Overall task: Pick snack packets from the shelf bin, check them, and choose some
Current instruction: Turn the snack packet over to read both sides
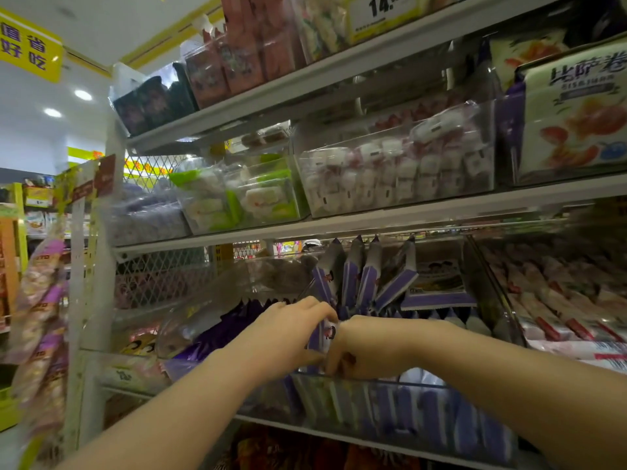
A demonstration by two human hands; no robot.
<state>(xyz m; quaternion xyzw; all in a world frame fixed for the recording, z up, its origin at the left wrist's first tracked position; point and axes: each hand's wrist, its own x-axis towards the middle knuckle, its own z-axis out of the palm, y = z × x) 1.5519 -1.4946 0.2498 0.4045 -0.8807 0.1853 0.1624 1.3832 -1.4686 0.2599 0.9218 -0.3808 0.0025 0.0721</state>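
- Looking up at the shelf (373, 228) from my feed, I see tiers of clear bins, and the one that matters is the clear shelf bin (400, 401) on the low tier, its front wall just under both wrists.
- That bin is packed with purple snack packets (359, 279) standing on edge in rows; the back row leans, long axes running up and slightly to the right.
- My left hand (288, 330) comes in from the lower left, its fingers (319, 308) curled over the top of one packet.
- My right hand (366, 347) comes in from the right, knuckles toward me; its fingers fold down behind the bin wall, so I cannot tell exactly what they press.
- The held packet (327, 334) is pinched between the two hands, upright, its long axis near vertical, only a narrow strip with a small printed figure showing.
- I judge the next move is a straight lift upward along that axis: the packet lies directly between the hands, the left hand having the clearer hold on its upper edge.
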